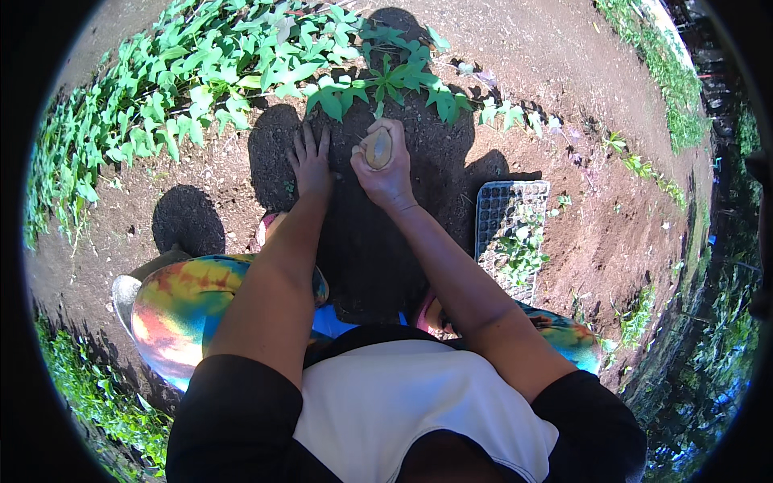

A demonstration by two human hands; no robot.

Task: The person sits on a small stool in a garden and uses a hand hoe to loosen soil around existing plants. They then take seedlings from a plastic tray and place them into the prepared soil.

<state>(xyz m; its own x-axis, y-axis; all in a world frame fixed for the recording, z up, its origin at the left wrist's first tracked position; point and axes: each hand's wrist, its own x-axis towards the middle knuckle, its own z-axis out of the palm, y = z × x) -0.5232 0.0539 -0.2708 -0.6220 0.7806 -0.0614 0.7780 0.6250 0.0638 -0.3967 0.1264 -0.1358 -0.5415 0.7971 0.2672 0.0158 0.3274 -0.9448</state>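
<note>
My left hand (312,167) lies on the dark, shaded soil (354,233) with its fingers spread, holding nothing. To its right, my right hand (388,183) is wrapped round a tool with a tan wooden handle (378,150), its rounded end facing up. The tool's lower part is hidden beneath the fist, so its exact kind does not show. Just beyond both hands stands a green leafy plant (388,80) with pointed leaves, close to the right knuckles.
Dense leafy vines (201,72) spread over the ground at the far left. A seedling tray (514,193), some cells holding green seedlings (523,248), sits right of my right forearm. Small plants (640,167) line the soil at the right. My knees flank the work spot.
</note>
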